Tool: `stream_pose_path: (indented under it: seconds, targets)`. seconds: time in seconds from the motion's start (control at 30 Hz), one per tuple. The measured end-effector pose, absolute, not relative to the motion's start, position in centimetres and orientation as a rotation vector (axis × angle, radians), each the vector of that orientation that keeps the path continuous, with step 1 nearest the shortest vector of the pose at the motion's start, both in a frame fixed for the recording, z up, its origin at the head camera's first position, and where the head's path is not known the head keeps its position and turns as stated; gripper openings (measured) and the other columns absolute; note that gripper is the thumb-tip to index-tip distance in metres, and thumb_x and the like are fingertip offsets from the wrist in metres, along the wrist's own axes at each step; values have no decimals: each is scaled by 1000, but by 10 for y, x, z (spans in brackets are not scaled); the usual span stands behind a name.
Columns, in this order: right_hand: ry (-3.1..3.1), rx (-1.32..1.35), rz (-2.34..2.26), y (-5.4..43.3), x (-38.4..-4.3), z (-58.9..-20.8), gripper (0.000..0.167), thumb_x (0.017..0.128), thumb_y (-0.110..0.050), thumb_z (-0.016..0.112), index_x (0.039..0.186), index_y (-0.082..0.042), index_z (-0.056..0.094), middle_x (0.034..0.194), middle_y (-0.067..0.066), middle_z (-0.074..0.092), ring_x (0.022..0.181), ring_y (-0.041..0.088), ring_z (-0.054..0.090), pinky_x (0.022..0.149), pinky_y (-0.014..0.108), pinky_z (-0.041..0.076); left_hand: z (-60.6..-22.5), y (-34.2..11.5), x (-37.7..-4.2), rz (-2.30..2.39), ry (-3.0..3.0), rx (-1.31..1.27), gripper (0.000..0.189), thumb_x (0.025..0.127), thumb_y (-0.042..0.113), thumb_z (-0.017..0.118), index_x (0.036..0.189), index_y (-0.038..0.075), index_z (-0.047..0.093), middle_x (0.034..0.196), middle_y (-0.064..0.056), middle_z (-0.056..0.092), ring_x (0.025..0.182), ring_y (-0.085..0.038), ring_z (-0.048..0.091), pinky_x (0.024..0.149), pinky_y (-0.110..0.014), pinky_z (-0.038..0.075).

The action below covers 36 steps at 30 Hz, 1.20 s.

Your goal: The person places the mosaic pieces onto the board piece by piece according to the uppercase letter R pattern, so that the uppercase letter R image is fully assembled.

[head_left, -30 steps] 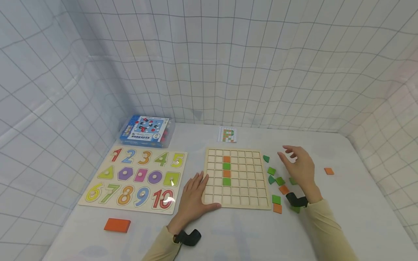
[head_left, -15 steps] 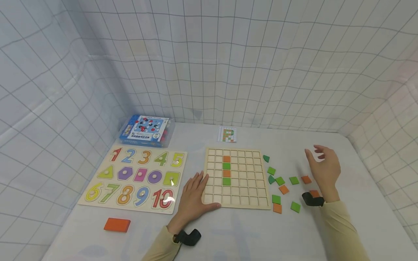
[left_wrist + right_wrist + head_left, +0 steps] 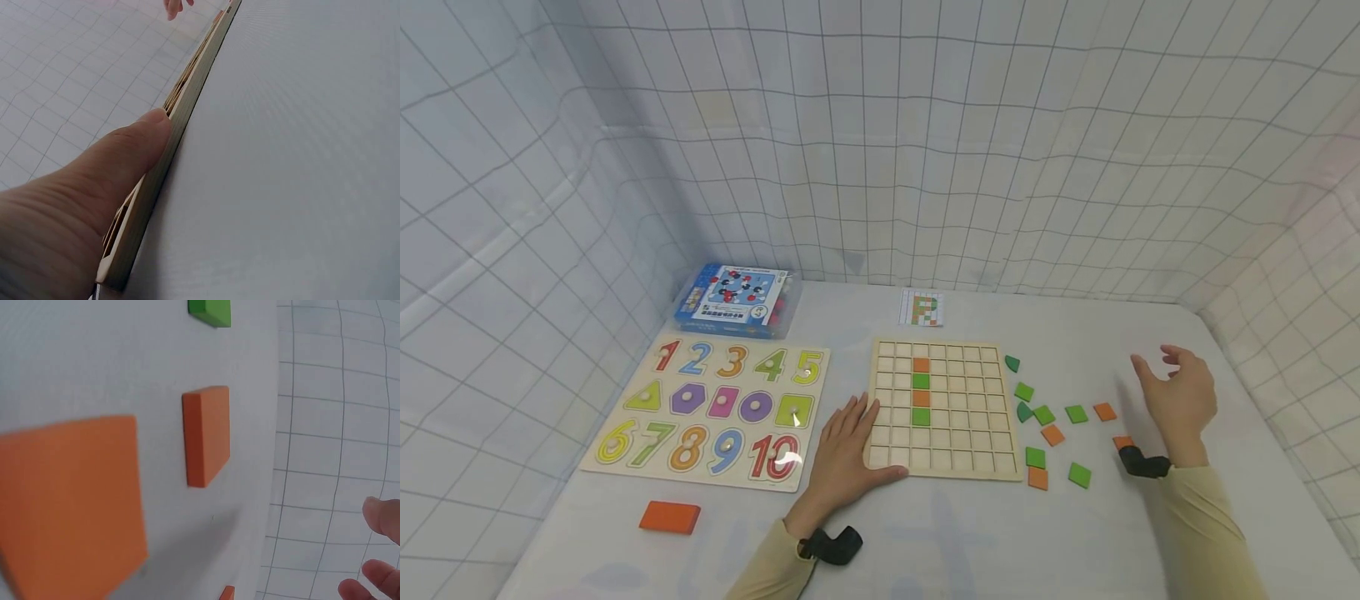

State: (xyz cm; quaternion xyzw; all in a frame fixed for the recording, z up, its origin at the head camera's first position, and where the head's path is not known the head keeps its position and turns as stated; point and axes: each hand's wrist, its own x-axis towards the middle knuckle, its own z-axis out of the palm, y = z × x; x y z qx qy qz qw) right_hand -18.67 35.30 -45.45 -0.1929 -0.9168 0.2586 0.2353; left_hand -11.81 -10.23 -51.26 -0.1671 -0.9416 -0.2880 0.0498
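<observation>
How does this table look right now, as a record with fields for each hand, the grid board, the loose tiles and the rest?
Left hand: rests at the near-left corner of the grid board, thumb on its near edge
Right hand: raised at the right, nothing visible in its grip
Placed tiles: four in one column, far to near orange, green, orange, green
Loose tiles: green squares, orange squares and two curved green pieces, right of the board
Beyond the board: pattern card
Left side: number puzzle, blue box, orange block

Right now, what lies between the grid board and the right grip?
In the head view, green squares, orange squares and two dark green rounded pieces lie between the grid board and the right grip.
</observation>
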Motion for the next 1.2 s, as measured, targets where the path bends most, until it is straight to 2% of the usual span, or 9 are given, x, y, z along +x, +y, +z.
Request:
stream_pose_path:
  seconds: [0.13, 0.23, 0.4, 0.57, 0.77, 0.97, 1.2]
  targets:
    - [-2656, -598, 696, 359, -185, -453, 61, 90, -40, 60, 133, 2, 49, 123, 24, 56, 103, 41, 53, 62, 41, 40, -513, -102, -118, -869, -2867, -510, 104, 69, 64, 71, 147, 6, 34, 153, -14, 26, 142, -27, 14, 113, -44, 10]
    - [-2744, -620, 700, 362, -183, -454, 68, 90, -44, 60, 134, 6, 45, 126, 29, 52, 102, 45, 53, 61, 43, 43, -513, -102, -118, -861, -2861, -516, 104, 69, 64, 71, 147, 5, 35, 152, -14, 27, 141, -29, 16, 112, -45, 12]
    - [-2840, -598, 697, 367, -179, -456, 77, 88, -49, 59, 133, 11, 42, 124, 34, 50, 92, 46, 56, 54, 39, 45, -513, -102, -118, -861, -2871, -512, 105, 69, 64, 71, 147, 5, 34, 153, -14, 26, 142, -28, 14, 113, -44, 10]
    - [-2886, -590, 691, 372, -176, -458, 83, 87, -53, 58, 133, 13, 40, 124, 36, 46, 96, 49, 51, 55, 43, 46, -513, -102, -118, -871, -2891, -498, 105, 69, 64, 71, 148, 6, 33, 154, -12, 24, 142, -25, 12, 113, -42, 8]
    - [-2926, -631, 708, 377, -175, -463, 81, 87, -52, 59, 131, 14, 40, 119, 38, 45, 101, 52, 45, 60, 48, 45, -512, -102, -117, -870, -2889, -498, 105, 69, 65, 71, 148, 6, 33, 154, -12, 24, 142, -26, 12, 113, -43, 8]
    - [-2970, -674, 711, 379, -174, -463, 77, 89, -48, 58, 130, 14, 40, 119, 35, 48, 100, 51, 47, 61, 48, 46, -513, -102, -118, -863, -2869, -508, 104, 69, 64, 71, 147, 5, 35, 152, -14, 26, 141, -28, 15, 113, -45, 11]
    - [-3017, -675, 696, 384, -174, -463, 75, 90, -48, 55, 129, 14, 42, 117, 32, 52, 100, 52, 48, 63, 51, 46, -514, -102, -118, -862, -2884, -501, 105, 69, 65, 71, 147, 6, 34, 153, -12, 25, 142, -26, 13, 113, -42, 9]
